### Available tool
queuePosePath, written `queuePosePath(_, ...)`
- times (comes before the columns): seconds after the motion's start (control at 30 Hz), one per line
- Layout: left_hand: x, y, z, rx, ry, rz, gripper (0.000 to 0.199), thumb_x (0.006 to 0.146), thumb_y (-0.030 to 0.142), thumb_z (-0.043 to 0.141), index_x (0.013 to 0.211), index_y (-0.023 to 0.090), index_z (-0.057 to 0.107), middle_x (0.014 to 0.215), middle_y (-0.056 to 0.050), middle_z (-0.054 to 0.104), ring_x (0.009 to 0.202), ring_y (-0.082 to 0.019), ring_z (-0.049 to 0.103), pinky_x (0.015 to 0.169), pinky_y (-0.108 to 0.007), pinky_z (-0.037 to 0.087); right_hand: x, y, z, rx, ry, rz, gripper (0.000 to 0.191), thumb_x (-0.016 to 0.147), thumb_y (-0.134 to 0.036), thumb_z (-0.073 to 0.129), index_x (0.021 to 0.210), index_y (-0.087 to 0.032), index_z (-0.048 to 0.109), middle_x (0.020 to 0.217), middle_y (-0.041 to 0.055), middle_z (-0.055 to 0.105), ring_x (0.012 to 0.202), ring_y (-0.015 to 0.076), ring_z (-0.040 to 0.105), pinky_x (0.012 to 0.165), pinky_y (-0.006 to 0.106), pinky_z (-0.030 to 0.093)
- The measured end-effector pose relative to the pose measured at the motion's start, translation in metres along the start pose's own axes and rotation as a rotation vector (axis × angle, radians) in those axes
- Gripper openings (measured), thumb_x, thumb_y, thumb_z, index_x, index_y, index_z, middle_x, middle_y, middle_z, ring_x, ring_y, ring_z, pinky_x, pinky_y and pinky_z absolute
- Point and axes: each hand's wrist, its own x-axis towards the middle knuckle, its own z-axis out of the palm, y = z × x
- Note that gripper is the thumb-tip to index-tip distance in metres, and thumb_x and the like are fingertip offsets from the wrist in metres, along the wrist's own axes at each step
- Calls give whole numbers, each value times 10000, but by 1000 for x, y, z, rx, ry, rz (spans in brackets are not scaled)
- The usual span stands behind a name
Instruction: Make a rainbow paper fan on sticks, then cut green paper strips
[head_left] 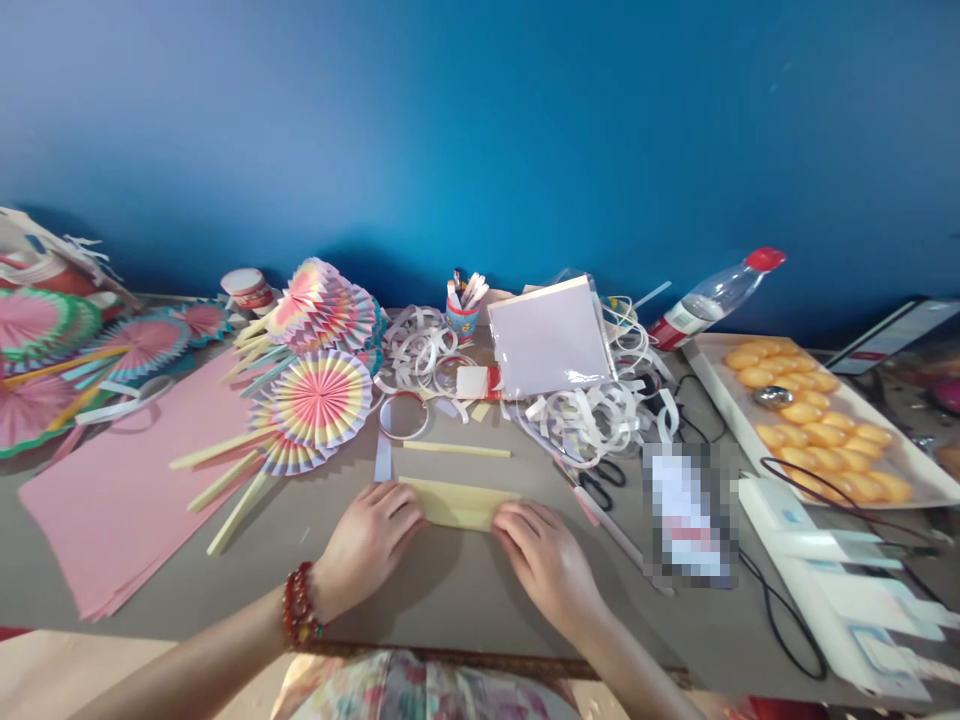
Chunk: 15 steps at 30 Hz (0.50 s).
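Observation:
A pale yellow strip of paper [459,503] lies crosswise on the grey table in front of me. My left hand [379,535] grips its left end, fingers curled together on it. At the opposite end my right hand [546,558] pinches the paper in the same way. Just beyond it lies a thin yellow paper stick [457,449]. A roll of clear tape [403,416] rests behind that, over a pale lilac strip [383,458]. To the left are pleated paper fans [321,400] with yellow handles. Scissors with black handles [600,484] lie to the right.
Pink paper sheets [150,470] cover the left side. White curled strips [592,420] surround a wrapped lilac sheet pack [553,340]. A bottle [712,300] leans at the back. On the right are a tray of yellow pieces [701,365], a power strip [817,580] and cables.

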Motion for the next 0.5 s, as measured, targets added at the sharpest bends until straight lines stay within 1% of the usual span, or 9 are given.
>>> queuePosePath(0.1, 0, 0, 3, 4, 36, -66, 208, 1003, 224, 440, 945, 165, 632, 885, -60, 657, 846, -203, 602, 799, -364, 485, 7, -1, 3, 3, 17, 39, 146, 961, -133, 478, 892, -212, 580, 863, 40, 657, 809, 197, 622, 739, 313, 470)
queuePosePath(0.2, -2, 4, 2, 69, 103, -77, 194, 985, 186, 457, 1081, 164, 624, 1016, -89, 675, 928, -219, 614, 832, -377, 495, 11, 0, 7, -6, 35, 48, 140, 966, -148, 477, 877, -210, 565, 837, 36, 647, 787, 200, 615, 721, 307, 456)
queuePosePath(0.27, -5, 9, -2, 117, 147, 10, 251, 975, 147, 440, 1143, 177, 624, 1108, -94, 678, 1003, -221, 614, 873, -375, 501, 11, 1, 8, -9, 34, 44, 143, 970, -151, 462, 887, -208, 564, 843, 38, 643, 791, 200, 614, 726, 306, 454)
queuePosePath(0.3, -6, 12, -3, 121, 154, 91, 283, 972, 132, 432, 1176, 184, 622, 1144, -88, 681, 1051, -215, 610, 916, -368, 498, 11, 2, 9, -13, 30, 41, 148, 971, -152, 453, 892, -208, 565, 849, 40, 643, 796, 201, 614, 730, 306, 453)
queuePosePath(0.33, -8, 16, -4, 111, 143, 196, 313, 970, 123, 428, 1216, 188, 611, 1178, -80, 682, 1109, -205, 599, 974, -359, 485, 11, 2, 9, -18, 26, 39, 153, 972, -155, 445, 897, -208, 566, 856, 42, 643, 799, 200, 616, 732, 304, 453)
queuePosePath(0.4, -12, 22, -4, 86, 84, 383, 354, 969, 130, 437, 1291, 179, 576, 1270, -73, 659, 1238, -186, 545, 1096, -346, 422, 11, 3, 8, -25, 24, 42, 160, 972, -159, 436, 903, -210, 571, 864, 43, 647, 796, 198, 618, 728, 299, 453)
queuePosePath(0.43, -13, 24, -2, 89, 42, 429, 365, 972, 155, 448, 1321, 171, 557, 1338, -76, 621, 1301, -189, 499, 1139, -355, 382, 11, 3, 8, -25, 26, 47, 163, 972, -159, 436, 899, -211, 571, 861, 41, 648, 790, 196, 618, 722, 296, 451)
queuePosePath(0.47, -14, 25, 1, 106, -6, 435, 381, 975, 199, 464, 1348, 163, 536, 1410, -82, 563, 1357, -201, 445, 1165, -371, 350, 11, 3, 8, -22, 27, 52, 165, 970, -154, 436, 897, -213, 572, 858, 39, 649, 785, 194, 618, 719, 294, 450)
queuePosePath(0.5, -15, 26, 4, 130, -53, 410, 417, 974, 255, 485, 1378, 153, 508, 1475, -89, 495, 1399, -219, 392, 1178, -389, 328, 11, 2, 8, -17, 28, 57, 168, 967, -146, 436, 897, -214, 573, 857, 37, 650, 782, 192, 617, 720, 294, 448)
